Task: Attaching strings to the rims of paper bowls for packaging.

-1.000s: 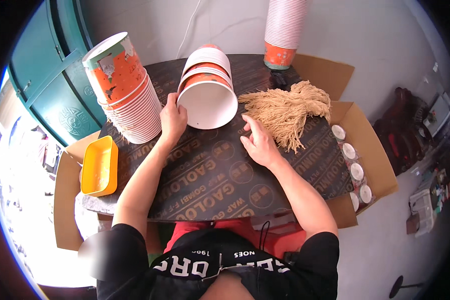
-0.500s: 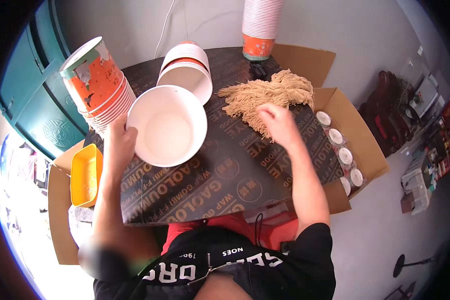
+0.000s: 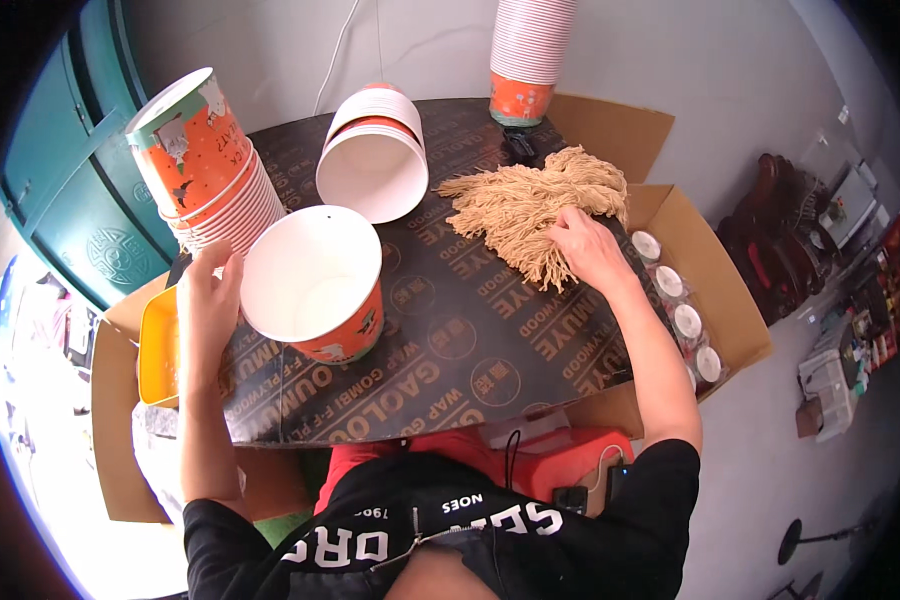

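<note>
A white-and-orange paper bucket (image 3: 315, 285) stands on the dark table (image 3: 440, 345), near the left hand. It stands right way up with its round mouth open, and you can see its white inside. The left hand (image 3: 208, 295) is right by the edge of the bucket. Its fingers are a bit bent, but I cannot tell if they touch the edge or have let go.

The right hand (image 3: 588, 248) is at a bundle of tan strings (image 3: 530, 210). Its fingertips are bent close together on the strings, but I cannot tell if they have pinched any.

Behind the bucket, some nested paper buckets (image 3: 373, 170) lie on their side. A leaning stack of paper buckets (image 3: 205, 165) is on the left, and a tall stack (image 3: 532, 50) is at the back. A yellow tub (image 3: 156, 350) is partly hidden by the left arm. On the right, white rolls (image 3: 687, 322) sit in a cardboard box (image 3: 730, 290).
</note>
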`<move>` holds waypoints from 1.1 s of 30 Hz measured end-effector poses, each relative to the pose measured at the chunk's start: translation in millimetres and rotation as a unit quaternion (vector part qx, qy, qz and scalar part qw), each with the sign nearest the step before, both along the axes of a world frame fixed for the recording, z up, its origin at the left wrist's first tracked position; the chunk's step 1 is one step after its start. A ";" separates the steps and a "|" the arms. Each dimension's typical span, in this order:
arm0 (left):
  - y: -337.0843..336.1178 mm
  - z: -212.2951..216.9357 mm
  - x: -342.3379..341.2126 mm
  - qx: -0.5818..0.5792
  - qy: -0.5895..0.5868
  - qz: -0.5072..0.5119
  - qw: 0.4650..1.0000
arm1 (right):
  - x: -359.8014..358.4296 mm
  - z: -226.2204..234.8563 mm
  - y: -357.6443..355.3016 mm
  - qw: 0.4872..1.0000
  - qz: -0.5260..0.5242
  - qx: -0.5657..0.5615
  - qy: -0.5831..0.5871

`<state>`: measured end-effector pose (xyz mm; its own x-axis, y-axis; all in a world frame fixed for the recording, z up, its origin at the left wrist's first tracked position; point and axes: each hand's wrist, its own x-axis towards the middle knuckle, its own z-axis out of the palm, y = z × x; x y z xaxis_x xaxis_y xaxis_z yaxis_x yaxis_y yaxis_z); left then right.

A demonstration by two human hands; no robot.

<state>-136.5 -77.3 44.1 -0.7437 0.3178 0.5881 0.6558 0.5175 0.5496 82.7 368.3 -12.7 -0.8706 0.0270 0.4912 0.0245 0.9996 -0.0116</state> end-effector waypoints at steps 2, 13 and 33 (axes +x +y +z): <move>1.9 8.6 19.8 0.002 0.003 0.031 1.000 | 1.5 -0.9 5.7 0.999 0.001 0.033 0.005; -15.9 -3.3 56.2 0.140 -0.039 -0.054 0.988 | 85.6 -19.7 35.4 0.980 -0.065 -0.182 0.039; -33.3 -65.1 104.5 0.266 0.103 -0.020 0.958 | 89.7 -22.7 20.0 0.806 -0.150 -0.572 -0.018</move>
